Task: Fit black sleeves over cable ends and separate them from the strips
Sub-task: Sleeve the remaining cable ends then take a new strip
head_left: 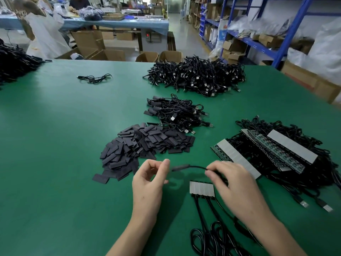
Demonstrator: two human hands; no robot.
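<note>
Pinching the cable (198, 166), the right hand (238, 185) holds its black sleeve (181, 167) just beside the loosely curled left hand (149, 183).

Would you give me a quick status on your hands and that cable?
Right hand pinches cable. Left hand curled beside sleeved end, contact unclear. Short strip lies beside right hand, nothing blocking.
</note>
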